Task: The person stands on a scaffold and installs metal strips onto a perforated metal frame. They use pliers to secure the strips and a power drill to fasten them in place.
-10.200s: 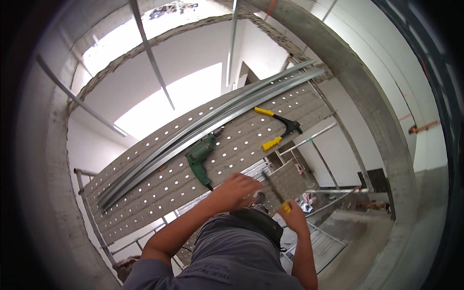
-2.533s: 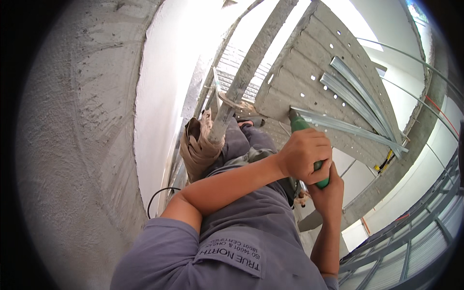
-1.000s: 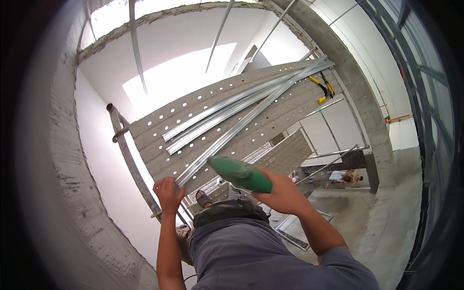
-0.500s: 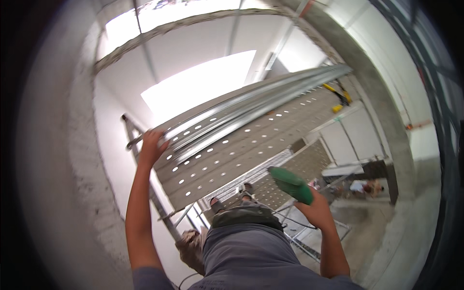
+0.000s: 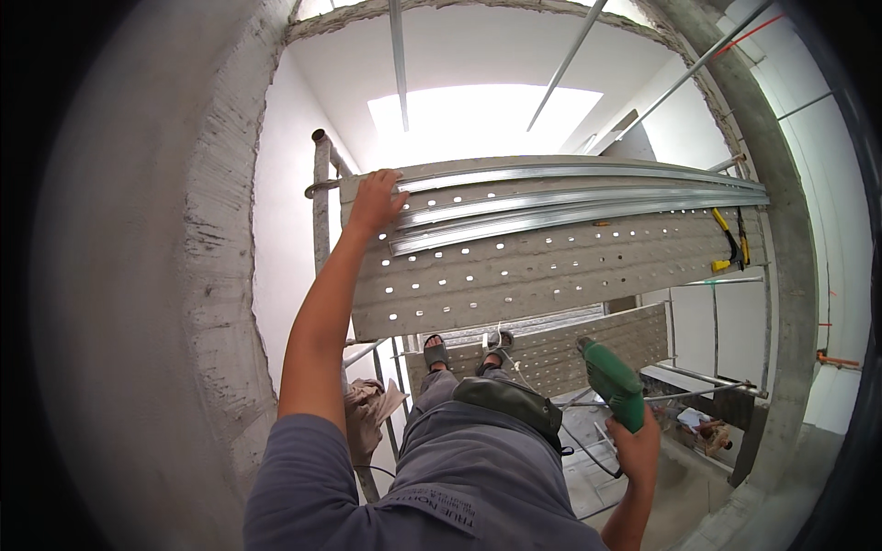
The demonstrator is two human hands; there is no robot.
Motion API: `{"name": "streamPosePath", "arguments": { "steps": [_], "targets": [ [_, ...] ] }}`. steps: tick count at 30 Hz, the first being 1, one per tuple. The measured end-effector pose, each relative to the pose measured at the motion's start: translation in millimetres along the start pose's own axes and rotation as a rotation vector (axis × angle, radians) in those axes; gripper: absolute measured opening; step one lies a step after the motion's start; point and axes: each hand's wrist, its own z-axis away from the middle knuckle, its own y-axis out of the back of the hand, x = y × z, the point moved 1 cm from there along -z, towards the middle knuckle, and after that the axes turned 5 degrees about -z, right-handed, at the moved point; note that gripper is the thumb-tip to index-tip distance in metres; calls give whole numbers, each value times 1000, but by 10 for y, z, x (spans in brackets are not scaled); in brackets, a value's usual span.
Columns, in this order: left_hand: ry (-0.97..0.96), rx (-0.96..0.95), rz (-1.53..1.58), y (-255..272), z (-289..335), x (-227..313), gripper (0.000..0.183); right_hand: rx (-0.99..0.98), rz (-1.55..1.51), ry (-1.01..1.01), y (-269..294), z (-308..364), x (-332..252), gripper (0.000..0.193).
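Observation:
My left hand (image 5: 375, 204) is at the left end of a grey perforated scaffold plank (image 5: 514, 266). Its fingers and thumb close around the near end of the farthest long silvery metal channel (image 5: 551, 174). Other metal channels (image 5: 514, 223) lie lengthwise on the plank beside it. In my right hand (image 5: 636, 448) is a green power drill (image 5: 611, 378), held by its handle to the right of my waist, its front end pointing up and away. A cable hangs below the drill hand.
Yellow-and-black hand tools (image 5: 730, 243) lie at the plank's right end. I stand on a lower perforated platform (image 5: 606, 344). A scaffold post (image 5: 322, 202) rises at left, with a cloth (image 5: 367, 413) hanging nearby. Another person (image 5: 703, 430) is far below. Rough concrete (image 5: 211, 230) borders the left.
My view has turned and levelled, so the plank lies flatter across it. The drill is now tilted more upright in my right hand. My left hand stays at the channels' left end.

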Motion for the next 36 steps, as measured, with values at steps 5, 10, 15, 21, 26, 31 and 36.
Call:
{"name": "streamPosePath", "arguments": {
  "steps": [5,10,15,21,26,31,36],
  "targets": [
    [-62,-150,27,121,550,306,45,27,-11,151,98,-170,6,46],
    [-1,-200,83,89,911,462,62,-12,102,236,206,-367,-59,53],
    [114,-181,118,111,846,619,59,-43,112,209,366,-393,-125,56],
    [28,-235,80,305,911,655,47,-42,96,229,358,-371,-72,53],
    [0,-286,-80,389,914,682,50,-64,113,225,287,-412,148,54],
    [-59,-183,-66,263,687,1088,67,-95,74,202,266,-404,179,56],
    [-94,-171,2,-310,251,1712,68,-27,182,203,294,-380,206,57]
  ]
}}
